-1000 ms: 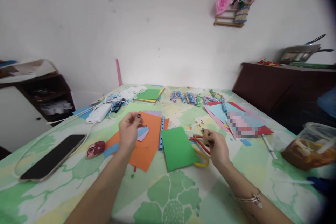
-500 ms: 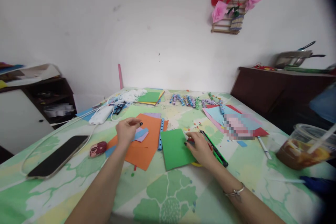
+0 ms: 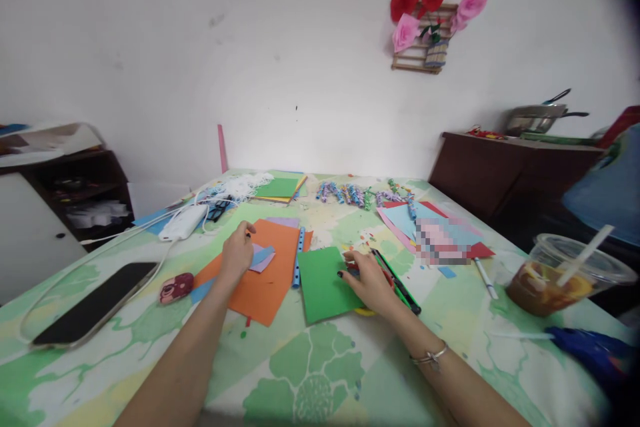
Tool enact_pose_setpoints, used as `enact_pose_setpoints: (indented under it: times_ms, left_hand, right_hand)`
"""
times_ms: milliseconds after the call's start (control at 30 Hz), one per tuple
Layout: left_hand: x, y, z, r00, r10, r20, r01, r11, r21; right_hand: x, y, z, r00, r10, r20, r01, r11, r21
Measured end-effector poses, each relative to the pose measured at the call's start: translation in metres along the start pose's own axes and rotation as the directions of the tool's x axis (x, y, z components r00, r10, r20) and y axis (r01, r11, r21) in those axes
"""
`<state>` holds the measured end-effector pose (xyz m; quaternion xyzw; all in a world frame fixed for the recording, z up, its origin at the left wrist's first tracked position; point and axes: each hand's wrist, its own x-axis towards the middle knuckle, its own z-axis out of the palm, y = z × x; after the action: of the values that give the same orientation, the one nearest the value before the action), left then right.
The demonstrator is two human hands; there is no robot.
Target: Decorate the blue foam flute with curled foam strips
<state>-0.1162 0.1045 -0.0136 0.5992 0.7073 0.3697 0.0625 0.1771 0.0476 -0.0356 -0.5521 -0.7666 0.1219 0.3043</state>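
Note:
My left hand [image 3: 238,252] is above the orange paper [image 3: 273,280], its fingers bent together; anything in them is hidden. Just right of it lie small blue and purple paper pieces [image 3: 263,257]. My right hand [image 3: 369,282] rests over the right edge of a green sheet [image 3: 325,283], thumb and forefinger apart. A red object shows partly beneath its fingers, its kind unclear. A green-and-black cutter [image 3: 407,293] lies along that hand's right side. Between the orange and green sheets lies a dotted blue strip [image 3: 299,259].
A phone [image 3: 95,303], a dark red case [image 3: 176,288] and a white power strip [image 3: 184,221] lie left. Rolled paper pieces [image 3: 355,195] line the back. To the right are stacked papers [image 3: 395,217], a white pen [image 3: 486,278], a drink cup [image 3: 545,283] and a blue glue gun [image 3: 590,353].
The view has turned slightly right, shifting everything a little left. My left hand has drawn back from the small paper pieces, its fingers turning upward. My right hand stays at the green sheet.

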Motion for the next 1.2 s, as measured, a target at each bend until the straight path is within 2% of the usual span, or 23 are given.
enact_pose_setpoints:
  times_ms: [67, 133, 200, 267, 400, 533, 667, 733, 833, 900, 1067, 1200]
  left_hand:
    - [0.000, -0.002, 0.000, 0.999, 0.021, 0.028, -0.022, 1.000, 0.018]
    - [0.001, -0.005, -0.002, 0.997, 0.036, 0.061, -0.039, 0.999, 0.036]
    - [0.002, -0.008, -0.004, 0.996, 0.033, 0.081, -0.038, 0.998, 0.058]
    - [0.003, -0.010, -0.006, 0.997, 0.017, 0.079, -0.023, 0.997, 0.080]
    - [0.003, -0.011, -0.009, 0.998, -0.002, 0.061, -0.004, 0.995, 0.099]
    - [0.004, -0.012, -0.011, 0.998, -0.019, 0.054, 0.012, 0.993, 0.114]
    - [0.006, -0.018, -0.009, 0.994, -0.036, 0.104, 0.022, 0.990, 0.137]
    - [0.006, -0.022, -0.005, 0.988, -0.049, 0.143, 0.026, 0.987, 0.158]
    - [0.006, -0.028, 0.001, 0.977, -0.090, 0.196, 0.050, 0.978, 0.201]
    - [0.005, -0.029, 0.003, 0.967, -0.112, 0.230, 0.061, 0.974, 0.220]
    - [0.004, -0.026, 0.003, 0.940, -0.100, 0.326, 0.030, 0.977, 0.213]
    - [0.004, -0.023, 0.002, 0.963, -0.087, 0.256, 0.024, 0.971, 0.240]
  right_hand:
    - [-0.004, -0.005, -0.003, 0.999, -0.021, 0.038, 0.021, 1.000, 0.003]
    - [-0.009, -0.010, -0.007, 0.987, -0.078, 0.141, 0.083, 0.996, -0.026]
    - [-0.013, -0.014, -0.010, 0.948, -0.150, 0.279, 0.176, 0.982, -0.069]
    - [-0.016, -0.016, -0.011, 0.919, -0.179, 0.353, 0.225, 0.970, -0.094]
    - [-0.016, -0.014, -0.007, 0.948, -0.197, 0.251, 0.224, 0.971, -0.082]
    - [-0.010, -0.010, -0.002, 0.968, -0.246, 0.051, 0.245, 0.969, 0.026]
    - [-0.004, 0.002, -0.008, 0.972, -0.191, -0.134, 0.204, 0.974, 0.097]
    - [-0.001, 0.009, -0.014, 0.959, -0.164, -0.231, 0.182, 0.982, 0.057]
    - [0.004, 0.022, -0.020, 0.928, -0.166, -0.334, 0.133, 0.984, -0.119]
    - [0.007, 0.028, -0.019, 0.931, -0.161, -0.328, 0.095, 0.973, -0.209]
    - [0.007, 0.033, -0.009, 0.962, -0.122, -0.242, 0.048, 0.956, -0.291]
    - [0.003, 0.023, -0.002, 0.976, -0.134, -0.174, 0.073, 0.946, -0.315]
